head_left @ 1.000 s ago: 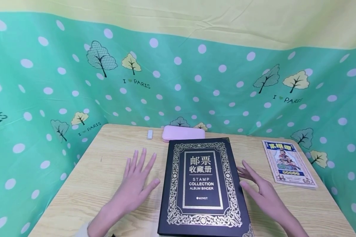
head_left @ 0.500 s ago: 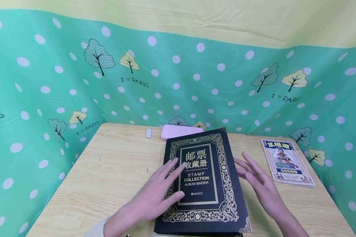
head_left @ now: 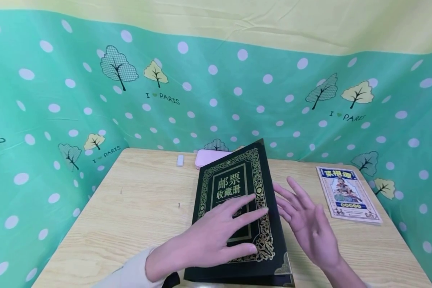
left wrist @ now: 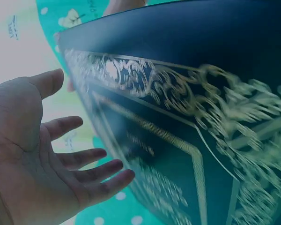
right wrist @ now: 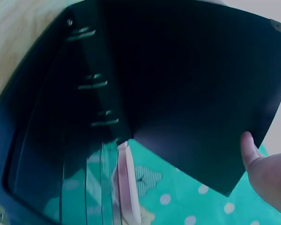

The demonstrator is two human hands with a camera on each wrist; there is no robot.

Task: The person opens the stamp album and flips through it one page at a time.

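Note:
The black stamp album (head_left: 221, 172) with gold ornament lies half opened, its front cover tilted up from the right side. In the head view my left hand (head_left: 209, 236) is spread in front of the cover; the left wrist view shows its fingers (left wrist: 89, 173) loosely bent beside the cover (left wrist: 173, 108), contact unclear. At the cover's raised right edge are the fingers of my right hand (head_left: 309, 228), its palm facing up. In the right wrist view one digit of that hand (right wrist: 271, 178) touches the plain inner cover (right wrist: 196, 93), and metal rings (right wrist: 92, 86) show inside the album.
Behind the album lies a pink case (head_left: 205, 157), with a small white block (head_left: 180, 161) to its left. A colourful booklet (head_left: 348, 196) lies at the right of the wooden table (head_left: 129, 204). A green patterned cloth (head_left: 201, 80) hangs behind and at both sides.
The album's cover has swung up from nearly flat, its right edge rising leftward. My left hand has moved right, from beside the album to before its cover; my right hand has turned palm up.

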